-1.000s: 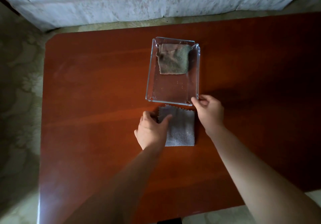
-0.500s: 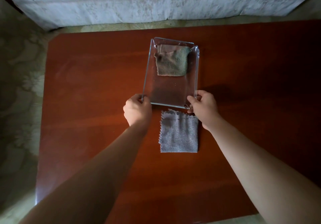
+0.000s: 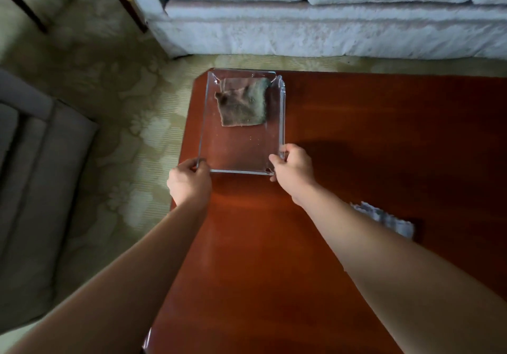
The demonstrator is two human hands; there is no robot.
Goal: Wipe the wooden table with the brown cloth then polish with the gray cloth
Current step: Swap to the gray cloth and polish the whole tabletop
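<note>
Left hand and right hand each clamp a near corner of the clear plastic tray, likely clearing the red-brown wooden worktop. The folded brown cloth lies inside, beyond them, and the gray cloth lies nearer, to their right.

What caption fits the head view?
Left hand and right hand grip the clear tray, brown cloth inside, at the wooden table.
</note>
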